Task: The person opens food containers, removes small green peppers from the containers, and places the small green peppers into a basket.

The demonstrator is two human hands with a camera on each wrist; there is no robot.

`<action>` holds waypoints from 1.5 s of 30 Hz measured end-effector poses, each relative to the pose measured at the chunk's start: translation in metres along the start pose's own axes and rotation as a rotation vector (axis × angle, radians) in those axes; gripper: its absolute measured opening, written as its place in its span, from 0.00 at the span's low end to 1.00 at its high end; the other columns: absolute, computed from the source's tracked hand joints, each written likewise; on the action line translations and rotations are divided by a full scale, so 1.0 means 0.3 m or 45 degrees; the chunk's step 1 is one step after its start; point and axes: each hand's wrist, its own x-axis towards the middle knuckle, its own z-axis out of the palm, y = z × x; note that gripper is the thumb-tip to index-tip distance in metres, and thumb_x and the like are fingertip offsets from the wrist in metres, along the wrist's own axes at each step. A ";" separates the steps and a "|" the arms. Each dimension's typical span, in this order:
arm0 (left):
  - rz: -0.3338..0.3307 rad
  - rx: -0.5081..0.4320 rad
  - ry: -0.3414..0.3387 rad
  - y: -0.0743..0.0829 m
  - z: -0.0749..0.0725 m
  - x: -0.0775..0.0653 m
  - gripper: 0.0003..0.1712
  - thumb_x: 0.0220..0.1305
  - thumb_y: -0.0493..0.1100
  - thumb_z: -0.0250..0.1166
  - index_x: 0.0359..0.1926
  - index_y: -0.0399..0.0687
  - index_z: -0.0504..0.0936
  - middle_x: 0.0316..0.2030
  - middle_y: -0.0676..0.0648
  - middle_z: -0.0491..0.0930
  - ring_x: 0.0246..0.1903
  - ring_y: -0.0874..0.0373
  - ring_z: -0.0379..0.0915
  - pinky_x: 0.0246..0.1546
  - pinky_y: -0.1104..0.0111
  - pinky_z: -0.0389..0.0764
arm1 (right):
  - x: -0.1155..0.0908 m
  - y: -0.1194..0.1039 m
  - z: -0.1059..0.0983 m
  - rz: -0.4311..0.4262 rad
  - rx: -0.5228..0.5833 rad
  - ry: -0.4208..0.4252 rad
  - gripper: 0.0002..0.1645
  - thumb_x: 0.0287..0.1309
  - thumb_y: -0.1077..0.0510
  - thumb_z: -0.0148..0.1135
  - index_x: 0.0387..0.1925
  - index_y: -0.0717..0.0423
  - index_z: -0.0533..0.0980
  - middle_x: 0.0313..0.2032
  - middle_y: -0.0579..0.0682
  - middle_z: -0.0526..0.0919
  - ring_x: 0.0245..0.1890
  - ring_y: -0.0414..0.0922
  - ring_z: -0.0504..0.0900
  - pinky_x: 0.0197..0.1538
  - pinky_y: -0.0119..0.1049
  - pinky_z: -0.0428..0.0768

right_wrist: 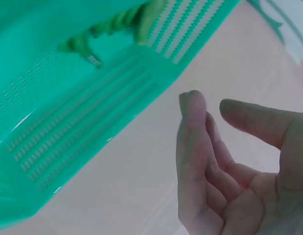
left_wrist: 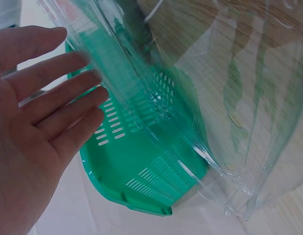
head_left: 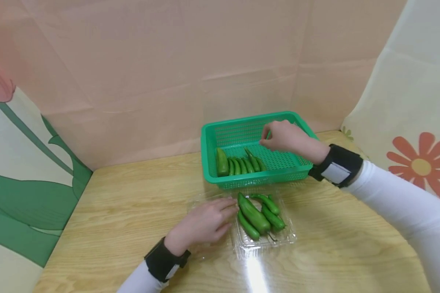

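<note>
My left hand is over the left half of a clear plastic clamshell box, fingertips beside the green peppers lying in its right half. In the left wrist view its fingers are fairly straight, close to the clear plastic; whether they touch it I cannot tell. Above the right part of a green plastic basket hovers my right hand. Its fingers are loosely bent, and the right wrist view shows a gap between thumb and forefinger with nothing held. Several green peppers lie in a row along the basket's near left side.
The wooden table carries both box and basket, the box directly in front of the basket. Behind stands a pinkish cloth backdrop. Flower-printed cloth hangs at the right, and a leaf-printed one at the left.
</note>
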 end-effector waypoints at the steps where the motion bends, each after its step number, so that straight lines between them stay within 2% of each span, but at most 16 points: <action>1: 0.000 -0.002 0.001 0.000 0.000 0.000 0.25 0.61 0.46 0.62 0.57 0.41 0.76 0.59 0.41 0.74 0.62 0.51 0.69 0.66 0.62 0.69 | -0.016 -0.008 0.003 -0.009 0.013 0.027 0.13 0.63 0.51 0.56 0.41 0.56 0.77 0.24 0.50 0.83 0.21 0.43 0.78 0.23 0.34 0.73; 9: -0.010 0.008 -0.010 0.002 0.000 0.002 0.25 0.61 0.47 0.62 0.58 0.41 0.76 0.60 0.42 0.74 0.62 0.52 0.68 0.68 0.64 0.66 | -0.106 -0.043 0.053 -0.076 0.087 0.144 0.15 0.66 0.48 0.53 0.41 0.55 0.77 0.28 0.50 0.84 0.19 0.40 0.77 0.19 0.33 0.72; 16: -0.013 0.003 -0.008 0.003 -0.002 0.003 0.25 0.61 0.47 0.62 0.58 0.43 0.76 0.60 0.42 0.74 0.62 0.52 0.68 0.67 0.64 0.66 | -0.147 -0.055 0.114 -0.103 0.074 0.216 0.12 0.63 0.49 0.57 0.38 0.53 0.79 0.28 0.50 0.84 0.17 0.38 0.76 0.18 0.32 0.73; 29: 0.020 0.004 0.040 -0.006 0.016 0.005 0.25 0.59 0.46 0.64 0.57 0.41 0.76 0.59 0.41 0.75 0.61 0.51 0.70 0.65 0.61 0.71 | -0.215 -0.063 0.229 -0.124 0.062 0.232 0.04 0.58 0.53 0.63 0.32 0.48 0.78 0.26 0.46 0.84 0.19 0.35 0.77 0.18 0.29 0.73; 36: 0.023 -0.004 0.044 -0.006 0.016 0.005 0.25 0.58 0.46 0.64 0.56 0.41 0.77 0.58 0.41 0.75 0.60 0.51 0.70 0.65 0.61 0.71 | -0.231 -0.036 0.296 -0.198 0.110 0.208 0.03 0.53 0.61 0.66 0.29 0.53 0.78 0.25 0.46 0.84 0.25 0.38 0.82 0.26 0.31 0.81; 40: 0.013 -0.010 0.025 -0.005 0.013 0.005 0.25 0.60 0.46 0.63 0.56 0.40 0.76 0.59 0.40 0.75 0.61 0.50 0.70 0.65 0.61 0.70 | -0.237 -0.024 0.332 -0.207 0.029 0.215 0.03 0.51 0.61 0.68 0.29 0.53 0.80 0.26 0.45 0.85 0.26 0.39 0.83 0.28 0.32 0.83; 45: -0.001 -0.008 -0.001 -0.002 0.008 0.006 0.25 0.61 0.47 0.62 0.57 0.41 0.75 0.60 0.41 0.74 0.62 0.51 0.69 0.66 0.61 0.69 | -0.242 -0.022 0.361 -0.193 -0.089 0.223 0.04 0.50 0.62 0.67 0.31 0.55 0.82 0.28 0.48 0.86 0.27 0.43 0.84 0.24 0.33 0.82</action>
